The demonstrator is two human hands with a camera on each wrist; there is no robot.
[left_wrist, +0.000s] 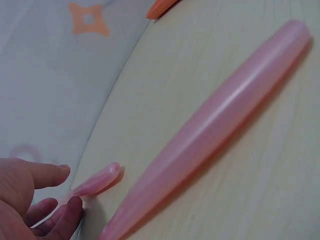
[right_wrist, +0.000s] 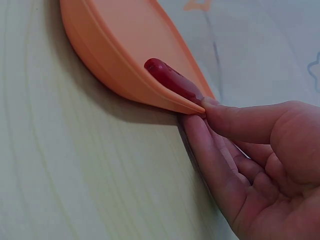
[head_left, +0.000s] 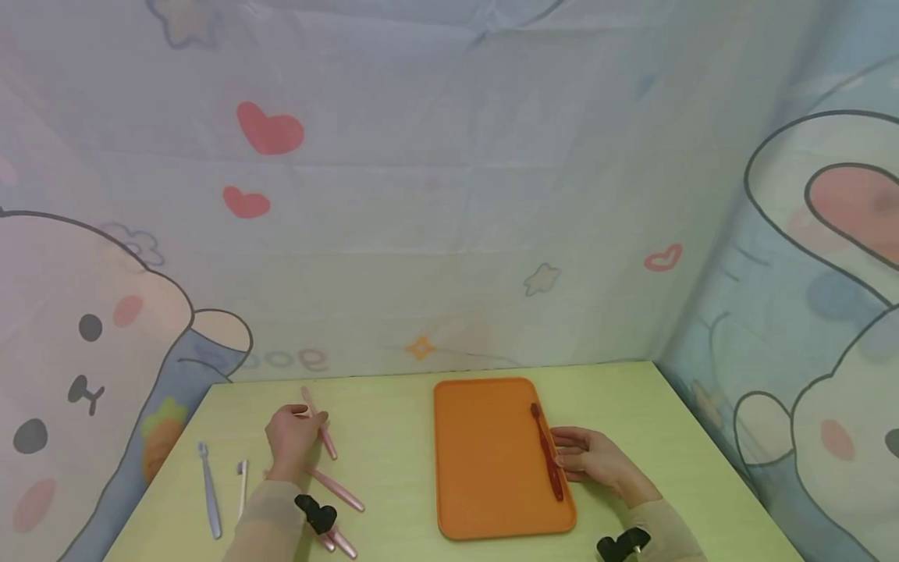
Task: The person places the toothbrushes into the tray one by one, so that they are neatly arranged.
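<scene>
At the left of the surface [head_left: 393, 437], the left hand [head_left: 288, 445] is bending over the farthest pink toothbrush [head_left: 328, 443], its thumb and fingers lying about the handle; whether they are gripping it, I cannot tell. More pink toothbrushes [head_left: 340, 490] are lying nearer, with a blue toothbrush [head_left: 211, 499] and a white toothbrush [head_left: 243, 492] lying farther left. To the right, the right hand [head_left: 600, 462] is pinching the right rim of an orange tray [head_left: 492, 460], where a red toothbrush [head_left: 546, 453] is lying along that side.
</scene>
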